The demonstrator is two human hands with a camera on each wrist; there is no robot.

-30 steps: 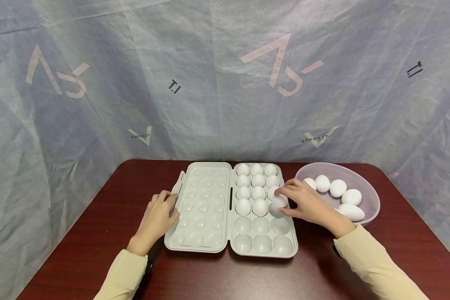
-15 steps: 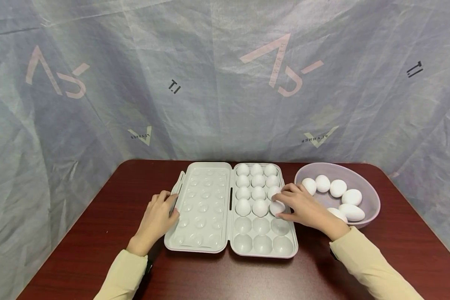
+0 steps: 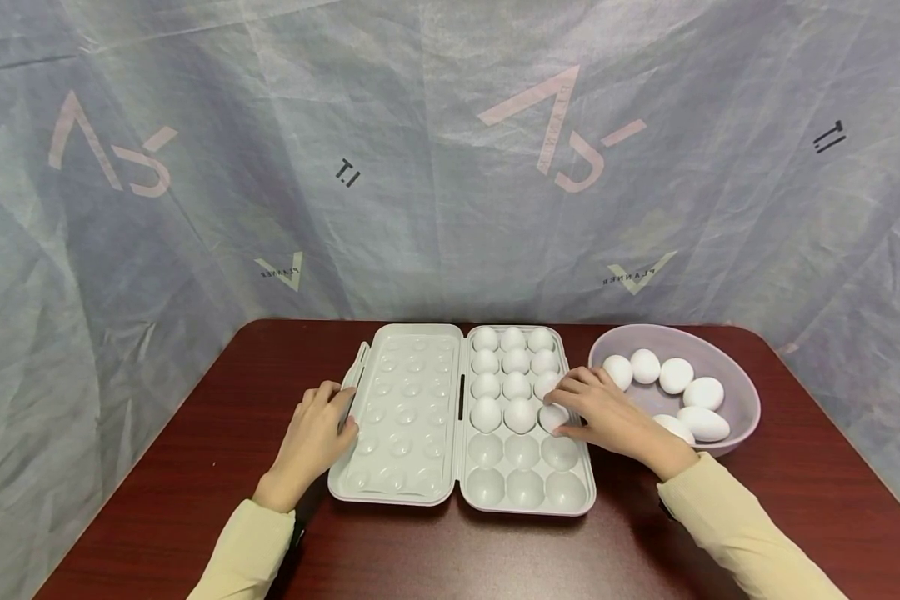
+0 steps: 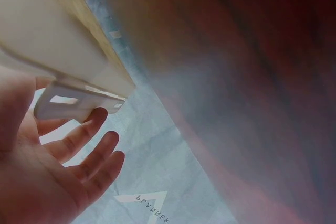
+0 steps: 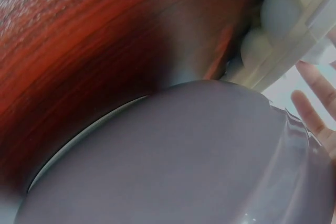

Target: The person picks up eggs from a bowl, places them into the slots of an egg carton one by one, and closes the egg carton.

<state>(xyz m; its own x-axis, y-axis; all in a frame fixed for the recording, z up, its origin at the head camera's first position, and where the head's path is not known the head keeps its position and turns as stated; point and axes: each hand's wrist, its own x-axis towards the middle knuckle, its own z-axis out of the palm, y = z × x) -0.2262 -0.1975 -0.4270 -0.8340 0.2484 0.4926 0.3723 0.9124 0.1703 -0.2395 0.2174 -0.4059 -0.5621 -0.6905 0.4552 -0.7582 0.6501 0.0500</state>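
A white plastic egg box lies unfolded on the table, its dimpled lid to the left and its egg tray to the right. White eggs fill the tray's back rows. My right hand pinches an egg between thumb and fingers, low in the right cup of the fourth row. At the lid's outer left edge, my left hand holds the latch flap. The left wrist view shows fingertips against this slotted flap; the thumb is hidden there.
A lilac oval bowl with several white eggs stands right of the tray, beneath the right forearm. In the right wrist view the bowl's wall fills the foreground. A grey cloth hangs behind the dark red table.
The right hand has lowered its egg into the right cup of the fourth row, then stayed there with fingers around it. The left hand has not visibly moved.
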